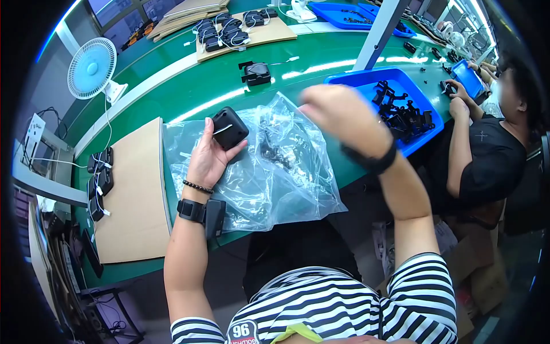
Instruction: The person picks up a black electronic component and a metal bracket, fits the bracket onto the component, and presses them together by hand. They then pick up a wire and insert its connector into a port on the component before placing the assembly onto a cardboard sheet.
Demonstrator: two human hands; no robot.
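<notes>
Over the left part of a clear plastic bag (298, 192), my left hand (207, 160) holds a black rounded plastic housing (229, 127) with a pale strip across it. Thumb and fingers grip its sides. My right hand (338, 112) is raised between the bag and a blue tray (350, 78); motion smears its fingers, and I cannot tell whether they hold anything. Inside the tray lies a heap of black plastic brackets (408, 117). Small dark parts (276, 156) show in or under the bag. Beyond it, a black boxy unit (255, 73) with a white cable lies on the green table.
A brown cardboard sheet (132, 200) lies at left, with black cabled units (100, 175) along its far-left edge. More units (222, 35) sit on a board at the back. A fan (91, 67) stands far left. At right, a co-worker (487, 143) handles a dark part.
</notes>
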